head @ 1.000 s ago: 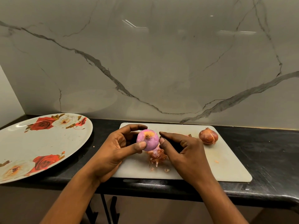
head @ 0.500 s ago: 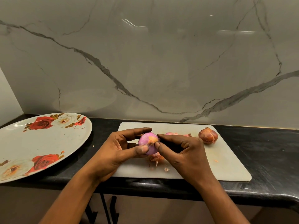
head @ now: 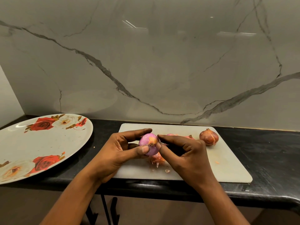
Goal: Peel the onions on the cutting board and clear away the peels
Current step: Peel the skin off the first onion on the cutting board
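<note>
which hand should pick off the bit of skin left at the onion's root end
Right. The left hand grips the onion, steadying it; the right hand has its fingertips at the root end.

I am holding a round purple peeled onion (head: 149, 146) that is looking smooth and a little shiny. The brown unpeeled onion (head: 208, 137) is wearing dry, papery skin. The white rectangular cutting board (head: 227, 163) is looking matt; the black stone counter (head: 267, 151) is gleaming glossy.

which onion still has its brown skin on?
The brown onion, alone at the cutting board's far right corner. The pink onion gripped in the left hand is bare. The partly hidden onions behind the right hand look pink too.
</note>
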Available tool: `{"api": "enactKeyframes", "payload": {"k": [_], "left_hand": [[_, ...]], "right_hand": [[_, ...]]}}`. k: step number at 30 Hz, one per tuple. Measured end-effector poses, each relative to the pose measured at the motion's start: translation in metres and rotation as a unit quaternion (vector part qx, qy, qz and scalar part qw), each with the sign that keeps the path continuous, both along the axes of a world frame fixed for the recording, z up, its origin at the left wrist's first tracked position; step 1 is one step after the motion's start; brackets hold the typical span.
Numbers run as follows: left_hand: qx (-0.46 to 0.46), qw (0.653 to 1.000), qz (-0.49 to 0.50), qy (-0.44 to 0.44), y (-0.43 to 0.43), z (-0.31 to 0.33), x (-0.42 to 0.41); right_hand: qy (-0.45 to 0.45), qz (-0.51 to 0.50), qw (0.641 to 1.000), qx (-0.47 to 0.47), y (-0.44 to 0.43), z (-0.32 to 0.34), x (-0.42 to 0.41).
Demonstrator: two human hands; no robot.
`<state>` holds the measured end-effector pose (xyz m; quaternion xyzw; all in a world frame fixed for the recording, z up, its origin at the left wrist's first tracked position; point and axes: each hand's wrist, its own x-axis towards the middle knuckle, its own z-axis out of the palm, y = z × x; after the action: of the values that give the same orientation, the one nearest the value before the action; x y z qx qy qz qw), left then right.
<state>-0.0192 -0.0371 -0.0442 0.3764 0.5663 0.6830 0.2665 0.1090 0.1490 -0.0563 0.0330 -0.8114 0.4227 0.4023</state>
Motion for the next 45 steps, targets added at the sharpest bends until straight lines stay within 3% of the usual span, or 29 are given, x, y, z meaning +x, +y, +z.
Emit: {"api": "enactKeyframes", "payload": {"k": [37, 45], "left_hand": [[-0.028, 0.999, -0.015, 0.028, -0.0017, -0.0017, -0.0027], [-0.034, 0.999, -0.011, 0.024, -0.0037, -0.0018, -0.0028]], "right_hand": [[0.016, -0.015, 0.998, 0.051, 0.0026, -0.0028, 0.0017], [0.031, -0.049, 0.982, 0.179, -0.0003, -0.0067, 0.0025]]}}
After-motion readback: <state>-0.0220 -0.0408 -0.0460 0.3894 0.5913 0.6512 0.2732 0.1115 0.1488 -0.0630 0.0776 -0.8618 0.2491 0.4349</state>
